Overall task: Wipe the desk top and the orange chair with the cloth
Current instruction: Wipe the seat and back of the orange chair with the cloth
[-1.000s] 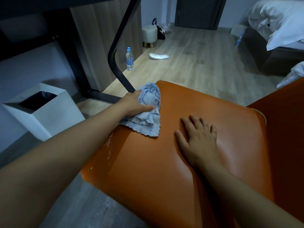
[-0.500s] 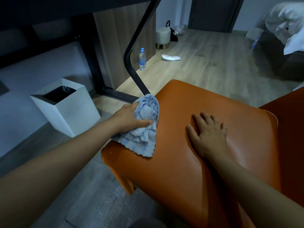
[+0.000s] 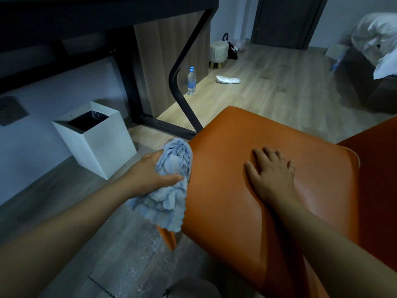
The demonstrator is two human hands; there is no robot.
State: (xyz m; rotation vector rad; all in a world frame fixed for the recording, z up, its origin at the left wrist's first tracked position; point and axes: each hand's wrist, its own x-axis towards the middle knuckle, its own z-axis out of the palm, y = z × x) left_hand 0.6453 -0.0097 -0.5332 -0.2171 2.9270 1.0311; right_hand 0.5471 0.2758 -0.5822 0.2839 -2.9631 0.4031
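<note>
Head camera looks down on a white bin (image 3: pixel 101 143) standing on the floor (image 3: pixel 64 201) below the dark tabletop (image 3: pixel 86 16). Just right of it the left hand (image 3: pixel 148 175) grips the bunched blue cloth (image 3: pixel 169 190), thumb curled across it, holding it against the left edge of the orange chair (image 3: pixel 225 190) while the loose end hangs off the seat. Farther right, the right hand (image 3: pixel 272 175) lies flat on the middle of the seat, fingers straight and slightly spread, holding nothing, apart from the cloth.

cloth (image 3: pixel 169 203) against chair (image 3: pixel 232 201) left edge | right hand (image 3: pixel 272 177) flat on chair | bin (image 3: pixel 107 151) left of chair
</note>
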